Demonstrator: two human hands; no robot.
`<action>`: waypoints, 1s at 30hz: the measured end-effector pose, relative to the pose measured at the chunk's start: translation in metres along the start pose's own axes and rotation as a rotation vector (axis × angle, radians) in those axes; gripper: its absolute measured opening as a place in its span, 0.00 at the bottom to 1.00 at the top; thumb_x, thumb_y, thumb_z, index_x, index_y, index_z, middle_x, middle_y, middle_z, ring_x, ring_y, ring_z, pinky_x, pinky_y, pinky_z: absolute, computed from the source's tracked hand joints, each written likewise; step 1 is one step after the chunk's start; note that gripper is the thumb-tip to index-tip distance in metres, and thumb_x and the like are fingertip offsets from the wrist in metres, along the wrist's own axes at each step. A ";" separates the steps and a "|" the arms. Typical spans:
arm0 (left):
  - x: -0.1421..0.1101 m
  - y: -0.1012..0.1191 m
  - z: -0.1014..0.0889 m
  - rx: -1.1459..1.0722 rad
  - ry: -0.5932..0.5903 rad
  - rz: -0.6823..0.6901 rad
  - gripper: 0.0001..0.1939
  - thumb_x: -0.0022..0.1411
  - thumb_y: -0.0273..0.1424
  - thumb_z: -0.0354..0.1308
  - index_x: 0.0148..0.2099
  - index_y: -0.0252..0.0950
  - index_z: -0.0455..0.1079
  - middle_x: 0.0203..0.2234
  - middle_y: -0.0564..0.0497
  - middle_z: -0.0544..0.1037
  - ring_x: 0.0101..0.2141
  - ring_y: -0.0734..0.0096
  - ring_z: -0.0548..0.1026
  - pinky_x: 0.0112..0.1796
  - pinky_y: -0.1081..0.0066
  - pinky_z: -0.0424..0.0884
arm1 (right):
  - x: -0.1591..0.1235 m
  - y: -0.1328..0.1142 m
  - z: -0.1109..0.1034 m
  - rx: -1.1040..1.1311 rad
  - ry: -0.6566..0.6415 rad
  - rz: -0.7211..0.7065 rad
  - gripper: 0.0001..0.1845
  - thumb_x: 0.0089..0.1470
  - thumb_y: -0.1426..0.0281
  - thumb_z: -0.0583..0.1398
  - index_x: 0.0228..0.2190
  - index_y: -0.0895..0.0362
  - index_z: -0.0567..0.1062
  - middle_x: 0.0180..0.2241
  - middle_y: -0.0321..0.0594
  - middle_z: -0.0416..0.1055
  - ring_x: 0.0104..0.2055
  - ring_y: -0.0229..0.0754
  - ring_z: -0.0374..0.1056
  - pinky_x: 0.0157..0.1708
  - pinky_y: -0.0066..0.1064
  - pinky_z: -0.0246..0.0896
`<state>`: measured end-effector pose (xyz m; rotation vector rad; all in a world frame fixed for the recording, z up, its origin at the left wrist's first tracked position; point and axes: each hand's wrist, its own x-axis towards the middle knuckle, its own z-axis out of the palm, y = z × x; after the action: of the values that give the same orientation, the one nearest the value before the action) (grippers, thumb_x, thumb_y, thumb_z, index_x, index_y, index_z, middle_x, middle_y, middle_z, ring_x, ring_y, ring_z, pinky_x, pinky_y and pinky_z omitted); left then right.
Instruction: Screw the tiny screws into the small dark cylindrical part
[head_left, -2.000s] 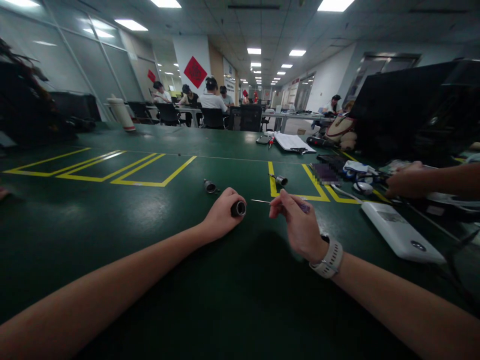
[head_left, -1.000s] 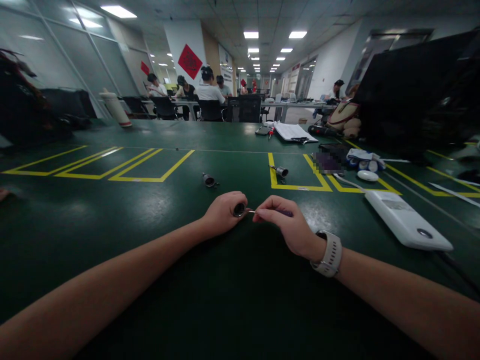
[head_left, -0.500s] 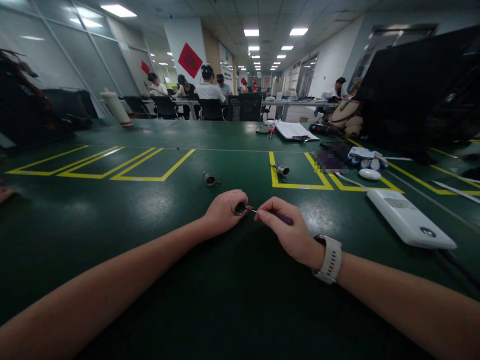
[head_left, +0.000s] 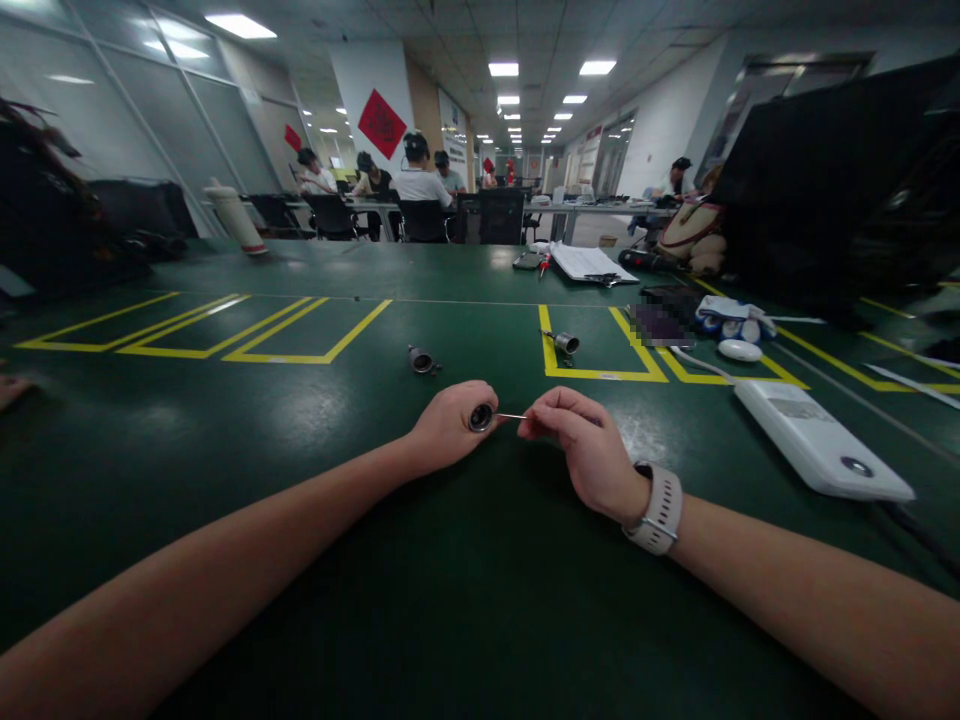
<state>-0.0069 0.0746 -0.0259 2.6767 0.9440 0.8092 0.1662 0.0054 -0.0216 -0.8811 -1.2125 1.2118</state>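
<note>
My left hand (head_left: 452, 424) is closed round a dark, hollow cylindrical metal part (head_left: 481, 417), its open end facing me. My right hand (head_left: 581, 440) pinches a screwdriver (head_left: 513, 417) with a thin metal shaft; the fingers mostly cover its handle. The shaft points left and its tip meets the side of the held part, by the left fingertips. Whether the tip sits in a screw is too small to tell. Beyond my left hand lies a cup-shaped metal part (head_left: 421, 361) with small bits beside it. A similar metal part (head_left: 566, 343) lies on yellow tape farther right.
On the green table (head_left: 337, 500), yellow tape marks several boxes. To the right are a white slab-like device (head_left: 821, 440) with a cable, a round white case (head_left: 739, 350) and a blue-white bundle (head_left: 735, 318). Papers (head_left: 589, 262) and a tumbler (head_left: 236, 217) stand farther back.
The screwdriver came left from apart to meet the held part. Since half a second ago my right fingers have shifted slightly up and right, baring more shaft. Another person's hand at right has left view.
</note>
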 end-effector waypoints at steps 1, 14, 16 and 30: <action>0.000 0.000 0.000 0.019 0.003 -0.006 0.08 0.56 0.30 0.54 0.26 0.35 0.60 0.22 0.55 0.65 0.25 0.74 0.64 0.26 0.73 0.59 | -0.002 -0.002 0.001 -0.097 -0.005 -0.054 0.06 0.49 0.70 0.57 0.24 0.56 0.72 0.24 0.36 0.70 0.30 0.40 0.66 0.35 0.34 0.60; 0.000 -0.001 -0.001 -0.014 -0.022 0.027 0.08 0.57 0.31 0.53 0.27 0.35 0.60 0.22 0.55 0.65 0.25 0.74 0.64 0.26 0.73 0.59 | 0.007 0.000 -0.002 0.222 0.009 0.226 0.05 0.45 0.71 0.59 0.20 0.58 0.72 0.21 0.37 0.71 0.25 0.37 0.64 0.31 0.31 0.58; 0.000 -0.001 -0.001 -0.045 -0.018 0.023 0.09 0.57 0.32 0.54 0.26 0.35 0.60 0.22 0.55 0.65 0.25 0.74 0.65 0.26 0.73 0.59 | 0.008 0.001 -0.003 0.247 0.005 0.248 0.05 0.44 0.72 0.59 0.21 0.59 0.72 0.21 0.37 0.72 0.25 0.36 0.64 0.30 0.30 0.57; 0.001 0.000 -0.001 -0.014 -0.026 0.008 0.08 0.56 0.30 0.54 0.26 0.35 0.60 0.22 0.55 0.64 0.24 0.75 0.63 0.26 0.74 0.58 | 0.002 -0.001 0.001 0.079 -0.027 0.128 0.05 0.47 0.71 0.58 0.23 0.58 0.72 0.24 0.37 0.71 0.28 0.38 0.66 0.33 0.33 0.59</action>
<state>-0.0069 0.0754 -0.0246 2.6742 0.9189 0.7781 0.1650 0.0068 -0.0202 -0.8970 -1.1356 1.3695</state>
